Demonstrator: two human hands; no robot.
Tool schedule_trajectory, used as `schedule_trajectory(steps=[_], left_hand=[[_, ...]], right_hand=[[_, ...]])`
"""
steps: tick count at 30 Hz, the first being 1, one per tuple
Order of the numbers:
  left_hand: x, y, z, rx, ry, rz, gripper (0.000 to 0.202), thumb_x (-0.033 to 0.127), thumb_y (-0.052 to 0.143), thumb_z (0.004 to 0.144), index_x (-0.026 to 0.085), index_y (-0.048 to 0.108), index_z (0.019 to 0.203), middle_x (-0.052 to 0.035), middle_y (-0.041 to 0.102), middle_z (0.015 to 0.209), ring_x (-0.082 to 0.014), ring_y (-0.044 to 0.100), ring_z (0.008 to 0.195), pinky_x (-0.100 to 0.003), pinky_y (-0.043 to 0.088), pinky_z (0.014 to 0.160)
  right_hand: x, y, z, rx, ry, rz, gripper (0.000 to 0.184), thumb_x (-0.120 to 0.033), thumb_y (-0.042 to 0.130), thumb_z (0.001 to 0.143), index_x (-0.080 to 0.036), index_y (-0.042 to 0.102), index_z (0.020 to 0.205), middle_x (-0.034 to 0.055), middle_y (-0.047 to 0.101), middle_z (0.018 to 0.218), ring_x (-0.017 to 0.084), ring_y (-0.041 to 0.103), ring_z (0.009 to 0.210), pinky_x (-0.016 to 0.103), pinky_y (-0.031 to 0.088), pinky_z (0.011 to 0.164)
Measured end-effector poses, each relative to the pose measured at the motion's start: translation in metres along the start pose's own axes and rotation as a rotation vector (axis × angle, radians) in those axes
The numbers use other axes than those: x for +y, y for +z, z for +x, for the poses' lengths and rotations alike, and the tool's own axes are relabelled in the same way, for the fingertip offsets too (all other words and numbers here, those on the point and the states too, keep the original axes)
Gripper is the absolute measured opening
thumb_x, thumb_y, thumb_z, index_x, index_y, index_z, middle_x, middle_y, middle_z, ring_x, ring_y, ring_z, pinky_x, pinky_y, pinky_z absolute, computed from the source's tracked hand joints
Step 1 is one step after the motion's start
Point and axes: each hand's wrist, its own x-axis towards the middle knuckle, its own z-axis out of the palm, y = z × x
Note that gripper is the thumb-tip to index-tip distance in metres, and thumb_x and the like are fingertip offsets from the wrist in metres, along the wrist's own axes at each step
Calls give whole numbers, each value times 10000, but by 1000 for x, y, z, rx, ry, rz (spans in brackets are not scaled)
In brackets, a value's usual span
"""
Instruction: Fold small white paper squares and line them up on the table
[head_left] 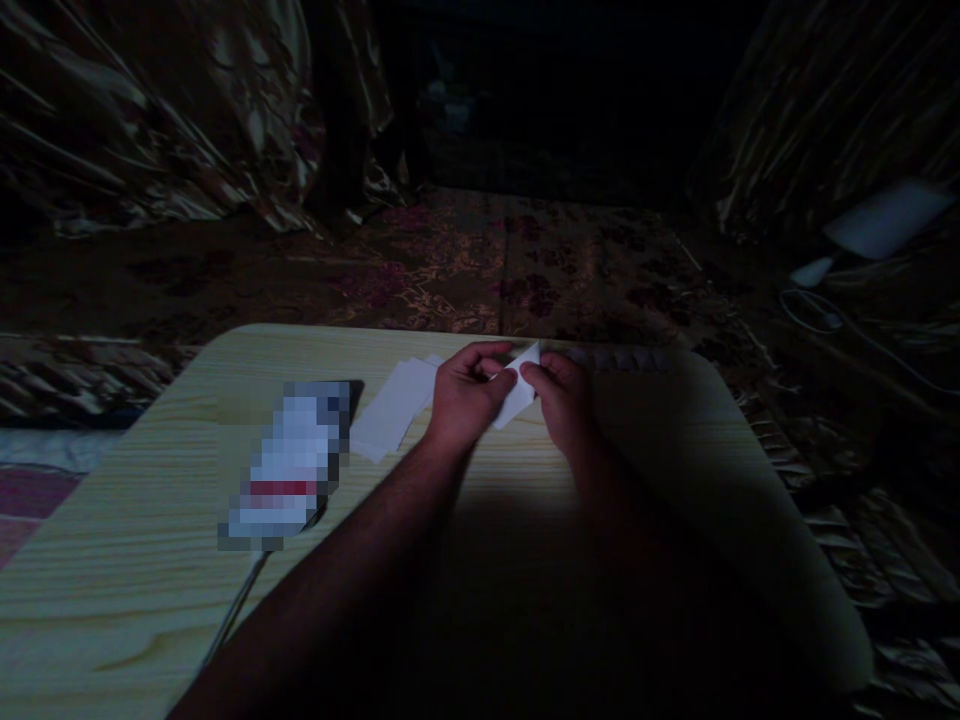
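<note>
Both hands pinch one small folded piece of white paper [517,398] above the far part of the table. My left hand [466,392] grips its left side, thumb on top. At the paper's right edge, the thumb and fingers of my right hand [564,392] press on it. The paper's upper end comes to a point. Left of my left hand, white paper sheets [396,405] lie in a loose stack. Beyond my right hand, a row of several small folded pieces [619,360] sits in shadow along the table's far edge.
A blurred-out phone-like device [292,460] with a cable [234,610] lies on the left of the wooden table [135,560]. Patterned fabric [450,260] covers the area behind. At far right are a pale flat object [889,220] and a white cord [806,310]. The room is dim.
</note>
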Motion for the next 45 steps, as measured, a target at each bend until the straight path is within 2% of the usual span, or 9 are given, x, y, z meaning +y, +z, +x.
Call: schedule_trajectory(steps=[6, 12, 19, 27, 40, 45], left_hand=[[1, 1, -2, -7, 16, 26, 325, 233, 807, 672, 162, 743, 982, 25, 663, 658, -85, 563, 547, -203, 482, 539], [0, 2, -3, -30, 48, 52, 297, 205, 793, 678, 166, 750, 969, -4, 703, 728, -109, 623, 625, -223, 524, 586], [-2, 2, -3, -29, 50, 52, 219, 210, 792, 687, 174, 763, 902, -7, 710, 724, -111, 620, 612, -232, 528, 581], [-1, 1, -3, -40, 16, 16, 203, 228, 797, 690, 174, 764, 883, 8, 702, 688, -103, 603, 573, -214, 493, 540], [1, 1, -3, -11, -7, 1, 187, 222, 791, 670, 177, 775, 851, 11, 685, 642, -92, 561, 514, -203, 442, 481], [3, 0, 0, 73, -40, -30, 209, 206, 782, 659, 174, 766, 864, 10, 696, 665, -97, 570, 514, -206, 445, 475]], right_hand=[[-3, 0, -1, 23, 6, -33, 201, -369, 689, 740, -195, 604, 688, -36, 544, 589, 118, 488, 559, 252, 385, 528], [2, 0, 0, 17, -4, -39, 244, -421, 686, 762, -192, 618, 712, -22, 588, 618, 127, 526, 566, 254, 411, 526], [1, 0, -1, 11, -2, 20, 213, -390, 698, 748, -183, 648, 734, -22, 605, 603, 132, 541, 566, 254, 415, 525], [-4, 1, -2, 27, 10, -13, 217, -393, 701, 731, -182, 651, 736, -15, 631, 623, 135, 551, 568, 256, 425, 526], [0, 1, -1, 11, 3, -44, 240, -431, 689, 753, -199, 629, 742, -3, 637, 656, 145, 571, 598, 268, 445, 547], [-2, -1, 0, -24, -32, 19, 204, -393, 664, 773, -194, 673, 729, -34, 556, 547, 124, 518, 540, 264, 419, 537]])
